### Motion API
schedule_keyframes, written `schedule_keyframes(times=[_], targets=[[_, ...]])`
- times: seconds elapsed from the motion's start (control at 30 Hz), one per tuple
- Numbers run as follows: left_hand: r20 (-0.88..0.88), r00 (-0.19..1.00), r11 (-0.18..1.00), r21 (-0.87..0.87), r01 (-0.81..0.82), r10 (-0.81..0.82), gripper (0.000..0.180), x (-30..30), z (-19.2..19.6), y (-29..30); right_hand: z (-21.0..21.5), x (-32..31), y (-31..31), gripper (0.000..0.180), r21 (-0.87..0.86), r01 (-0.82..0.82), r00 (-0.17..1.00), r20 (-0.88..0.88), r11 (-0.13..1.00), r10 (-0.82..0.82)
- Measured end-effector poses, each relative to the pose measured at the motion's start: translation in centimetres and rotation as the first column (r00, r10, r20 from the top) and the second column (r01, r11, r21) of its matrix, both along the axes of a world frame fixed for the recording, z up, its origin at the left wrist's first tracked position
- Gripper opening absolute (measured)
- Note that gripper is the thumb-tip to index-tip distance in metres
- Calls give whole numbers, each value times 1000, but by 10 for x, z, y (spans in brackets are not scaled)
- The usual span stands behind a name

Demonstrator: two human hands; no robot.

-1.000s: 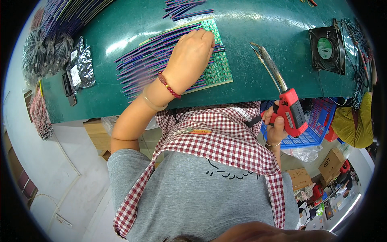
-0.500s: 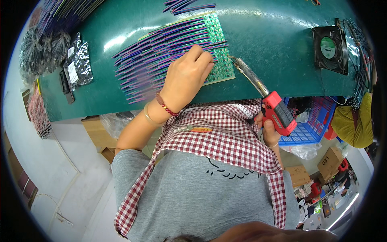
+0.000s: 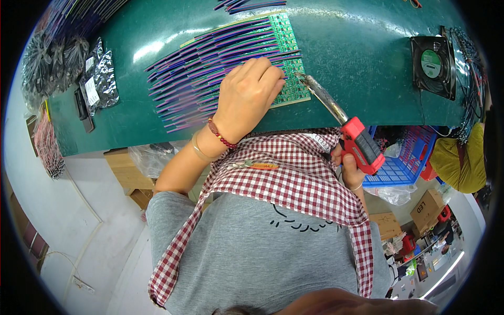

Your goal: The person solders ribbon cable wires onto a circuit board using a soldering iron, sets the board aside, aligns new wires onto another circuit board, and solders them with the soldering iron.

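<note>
A green table (image 3: pixel 362 58) carries circuit boards (image 3: pixel 286 39), coloured wires (image 3: pixel 210 55), a glossy bag (image 3: pixel 107 79) and a fan (image 3: pixel 431 64).

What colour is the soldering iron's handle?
The soldering iron handle is red with a black panel, seen best in the head view.

Your soldering gun (image 3: pixel 361 145) has a smooth red plastic housing with a matt black panel set into it; its metal barrel (image 3: pixel 326 100) looks dull and mottled, shinier close to the housing. Your green bench (image 3: pixel 362 68) is hard and glossy, catching bright reflections. On it you have plastic-sheathed wires (image 3: pixel 205 59) with a slight sheen, a shiny, crinkled plastic bag (image 3: pixel 105 79) at left, and a black fan (image 3: pixel 433 67) at right. Your checked apron (image 3: pixel 283 189) and grey T-shirt (image 3: pixel 247 252) are matt cloth; the blue basket (image 3: pixel 394 181) is plastic.
</note>
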State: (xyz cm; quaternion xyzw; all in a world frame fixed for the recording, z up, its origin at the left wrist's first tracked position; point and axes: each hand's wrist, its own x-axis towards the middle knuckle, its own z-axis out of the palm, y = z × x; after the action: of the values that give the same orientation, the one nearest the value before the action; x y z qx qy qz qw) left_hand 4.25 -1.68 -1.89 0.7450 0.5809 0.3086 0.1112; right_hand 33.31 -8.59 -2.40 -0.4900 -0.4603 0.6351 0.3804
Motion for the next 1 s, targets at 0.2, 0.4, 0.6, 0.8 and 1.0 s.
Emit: schedule_keyframes(times=[0.2, 0.4, 0.6, 0.8, 1.0], targets=[[-48, 999, 1000, -12, -3, 3, 13, -2, -2, 1, -9, 5, 2, 28, 53, -68, 993, 103, 996, 62], [-44, 999, 1000, -12, -10, 10, 13, -1, -3, 1, -26, 17, -2, 45, 172, -224, 956, 230, 959, 182], [-31, 999, 1000, -13, -15, 15, 12, 0, -4, 2, -7, 1, 3, 30, 138, -66, 986, 164, 988, 43], [-29, 999, 1000, -19, -22, 22, 12, 0, -4, 1, 1, 2, 3, 32, 55, -18, 995, 102, 998, 12], [-24, 999, 1000, -15, -26, 26, 12, 0, -5, 2, -11, 9, -1, 30, 129, -75, 982, 182, 989, 51]])
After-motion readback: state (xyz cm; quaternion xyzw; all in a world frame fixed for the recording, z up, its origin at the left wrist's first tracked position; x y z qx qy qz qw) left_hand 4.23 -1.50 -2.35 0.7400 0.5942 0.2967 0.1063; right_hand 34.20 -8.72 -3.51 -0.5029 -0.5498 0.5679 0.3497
